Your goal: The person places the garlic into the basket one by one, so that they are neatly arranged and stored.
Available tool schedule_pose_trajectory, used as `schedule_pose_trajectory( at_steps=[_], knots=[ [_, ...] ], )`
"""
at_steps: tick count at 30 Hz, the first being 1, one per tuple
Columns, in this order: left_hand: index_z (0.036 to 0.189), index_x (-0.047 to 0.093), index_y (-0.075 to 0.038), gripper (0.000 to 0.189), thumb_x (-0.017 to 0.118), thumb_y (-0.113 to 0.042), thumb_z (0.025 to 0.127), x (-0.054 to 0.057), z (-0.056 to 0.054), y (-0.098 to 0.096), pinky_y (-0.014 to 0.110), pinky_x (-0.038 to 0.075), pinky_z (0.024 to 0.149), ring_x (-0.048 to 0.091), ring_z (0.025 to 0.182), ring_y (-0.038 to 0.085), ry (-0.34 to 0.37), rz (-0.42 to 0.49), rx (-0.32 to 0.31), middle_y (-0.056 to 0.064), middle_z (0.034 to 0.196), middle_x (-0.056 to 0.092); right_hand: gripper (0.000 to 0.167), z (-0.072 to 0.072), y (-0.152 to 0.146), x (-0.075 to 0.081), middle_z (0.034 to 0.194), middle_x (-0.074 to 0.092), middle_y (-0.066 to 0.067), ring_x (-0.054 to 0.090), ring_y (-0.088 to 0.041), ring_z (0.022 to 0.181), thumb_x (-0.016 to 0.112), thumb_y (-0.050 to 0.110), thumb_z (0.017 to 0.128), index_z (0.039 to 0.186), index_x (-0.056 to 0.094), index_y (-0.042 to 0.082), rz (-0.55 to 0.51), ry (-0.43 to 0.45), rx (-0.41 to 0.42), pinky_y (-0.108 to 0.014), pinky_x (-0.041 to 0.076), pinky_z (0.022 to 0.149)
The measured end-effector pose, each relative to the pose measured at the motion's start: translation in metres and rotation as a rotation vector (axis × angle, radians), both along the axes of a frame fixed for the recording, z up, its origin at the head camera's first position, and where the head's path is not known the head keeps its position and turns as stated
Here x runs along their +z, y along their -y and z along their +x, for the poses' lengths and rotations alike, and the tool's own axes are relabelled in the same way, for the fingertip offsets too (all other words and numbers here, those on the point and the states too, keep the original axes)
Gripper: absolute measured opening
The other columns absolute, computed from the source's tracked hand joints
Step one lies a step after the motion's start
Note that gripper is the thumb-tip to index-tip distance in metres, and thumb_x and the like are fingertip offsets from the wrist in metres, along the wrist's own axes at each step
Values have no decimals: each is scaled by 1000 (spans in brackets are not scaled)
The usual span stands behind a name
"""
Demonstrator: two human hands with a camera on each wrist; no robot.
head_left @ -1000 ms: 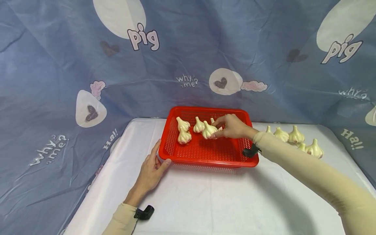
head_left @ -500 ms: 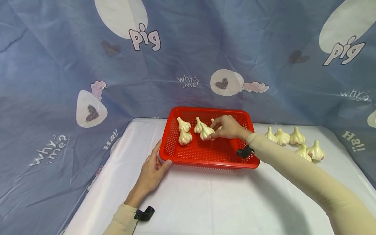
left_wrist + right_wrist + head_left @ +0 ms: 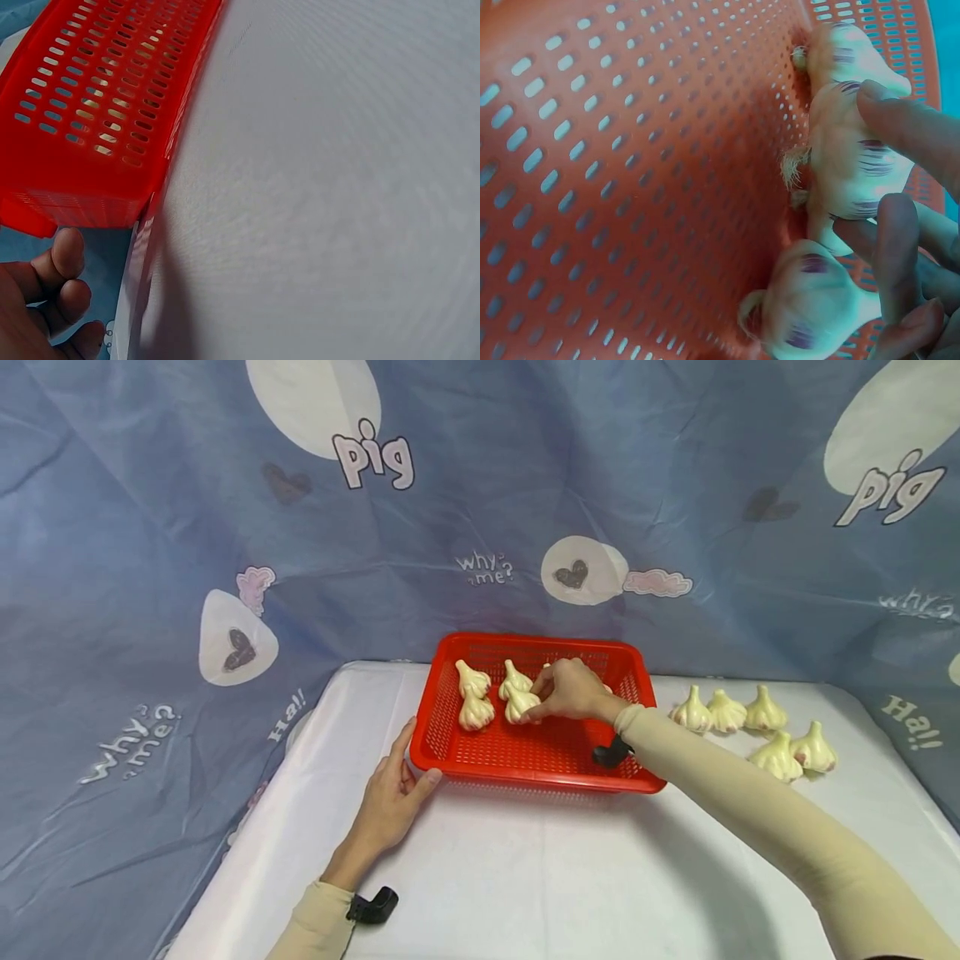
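Observation:
In the head view my right hand (image 3: 573,691) reaches into a red plastic basket (image 3: 525,776) and pinches a garlic bulb (image 3: 519,706) between thumb and fingers. The right wrist view shows that held bulb (image 3: 851,154) low over the basket's slotted floor, with its neck toward the palm. Just behind it stands another garlic bulb (image 3: 514,677). Two more bulbs (image 3: 477,713) sit at the basket's left side, and a bulb (image 3: 810,304) lies partly under my fingers. My left hand (image 3: 386,802) rests at the basket's front left corner, fingers along its side, thumb by the rim.
Several garlic bulbs (image 3: 727,713) lie on the white tablecloth (image 3: 555,868) to the right of the basket, some behind my right forearm. A blue printed cloth (image 3: 420,593) hangs behind the table and down its left side.
My right hand has moved slightly left and down with the garlic bulb, setting it in front of the one behind. The left hand keeps its place at the basket.

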State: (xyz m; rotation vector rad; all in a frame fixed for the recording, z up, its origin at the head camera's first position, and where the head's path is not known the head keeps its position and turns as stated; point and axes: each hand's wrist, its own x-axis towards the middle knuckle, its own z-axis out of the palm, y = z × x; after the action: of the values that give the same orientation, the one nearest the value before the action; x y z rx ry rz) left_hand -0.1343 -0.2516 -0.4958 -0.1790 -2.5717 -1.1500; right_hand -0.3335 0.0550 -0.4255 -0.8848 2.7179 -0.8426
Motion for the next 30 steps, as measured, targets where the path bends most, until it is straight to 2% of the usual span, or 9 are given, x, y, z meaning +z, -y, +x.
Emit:
schedule_pose_trajectory(
  at_steps=[10,22,30],
  knots=[
    [169,28,-31,88,77,-35,96,-1,0,-1,29,40,65,49,73,12,6,14,-4,-6,72,53,44,-1,2,-9,87,82,2,77,-12,83,101,41,68,98,85,13,11,-39,2,-39,59,85],
    [169,28,-31,89,77,-35,96,-1,-1,1,28,41,65,50,73,13,11,12,-1,-6,73,53,46,0,11,-15,83,81,6,74,-11,79,101,48,64,93,85,17,69,-95,3,-37,60,77],
    [169,27,-32,89,78,-35,96,-2,-1,0,28,41,64,49,73,11,7,6,2,-6,73,52,47,0,11,-16,84,81,5,76,-12,81,101,49,63,94,85,17,75,-82,-12,-38,60,76]
  ],
)
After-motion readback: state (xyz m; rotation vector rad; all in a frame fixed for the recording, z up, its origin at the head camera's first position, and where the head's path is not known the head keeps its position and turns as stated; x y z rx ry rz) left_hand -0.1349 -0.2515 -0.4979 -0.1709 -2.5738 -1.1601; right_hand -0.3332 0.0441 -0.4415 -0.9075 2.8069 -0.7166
